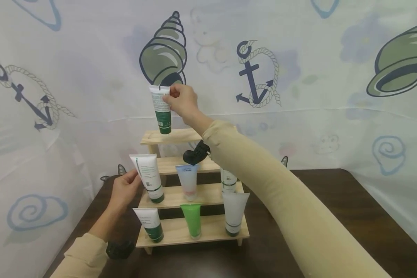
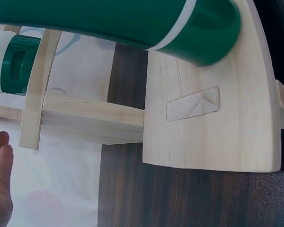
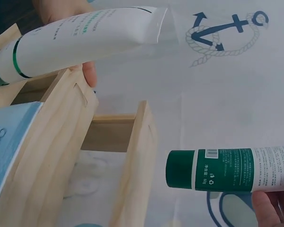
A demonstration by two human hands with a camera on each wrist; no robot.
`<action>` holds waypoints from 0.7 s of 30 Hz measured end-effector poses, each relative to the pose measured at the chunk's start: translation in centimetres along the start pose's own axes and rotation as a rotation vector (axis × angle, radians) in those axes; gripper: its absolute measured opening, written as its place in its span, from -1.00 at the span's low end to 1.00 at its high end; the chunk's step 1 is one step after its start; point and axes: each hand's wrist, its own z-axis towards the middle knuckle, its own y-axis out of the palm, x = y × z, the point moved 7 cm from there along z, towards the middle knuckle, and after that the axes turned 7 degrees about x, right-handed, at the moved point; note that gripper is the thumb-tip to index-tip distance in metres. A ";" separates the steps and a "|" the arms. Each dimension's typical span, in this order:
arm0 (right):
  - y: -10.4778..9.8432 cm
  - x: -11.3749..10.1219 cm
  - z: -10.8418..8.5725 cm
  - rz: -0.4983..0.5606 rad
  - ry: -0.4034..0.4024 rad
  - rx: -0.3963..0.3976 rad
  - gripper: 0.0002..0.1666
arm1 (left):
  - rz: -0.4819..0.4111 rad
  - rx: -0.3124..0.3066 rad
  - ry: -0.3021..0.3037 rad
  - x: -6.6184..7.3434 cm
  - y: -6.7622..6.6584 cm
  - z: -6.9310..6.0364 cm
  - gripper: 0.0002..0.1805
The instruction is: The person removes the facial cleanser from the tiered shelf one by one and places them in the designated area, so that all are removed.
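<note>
My right hand point(image 1: 183, 101) pinches a white-and-green squeeze tube point(image 1: 163, 117) by its upper side edge, printed side facing me. The tube hangs cap down over the top shelf of a wooden tiered rack point(image 1: 147, 137), apart from it in the right wrist view. My left hand point(image 1: 124, 189) is beside a larger white tube point(image 1: 148, 173) with a green cap, at the rack's left side. In the left wrist view the left fingers point(image 2: 4, 161) look loosely extended with nothing in them; whether they touch the tube is unclear.
Lower shelves hold a blue-topped clear tube point(image 1: 187, 181), a white tube point(image 1: 228, 180), a white-and-green tube point(image 1: 149, 222), a bright green tube point(image 1: 192, 220) and a pale tube point(image 1: 234, 210). The rack stands on a dark table point(image 1: 316, 200) before a patterned curtain point(image 1: 319, 127).
</note>
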 end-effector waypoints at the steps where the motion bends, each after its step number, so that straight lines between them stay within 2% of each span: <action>1: -0.2 -0.2 -0.1 0.007 -0.003 -0.005 -0.82 | 0.003 0.002 -0.002 0.0 -0.1 0.0 -0.38; 6: -1.9 -1.2 -0.4 0.048 -0.009 -0.011 -0.81 | 0.008 0.011 0.008 0.0 -0.2 -0.1 -0.39; 10: -4.0 -1.9 -0.7 0.099 0.022 -0.003 -0.79 | 0.012 0.018 0.010 0.1 -0.2 0.0 -0.40; 18: -9.9 -2.3 -2.0 0.179 0.039 0.007 -0.75 | 0.032 0.005 0.018 0.3 -0.1 0.0 -0.38; 21: -12.4 -2.3 -2.6 0.207 0.016 0.028 -0.74 | 0.059 0.001 0.025 0.4 0.0 -0.1 -0.36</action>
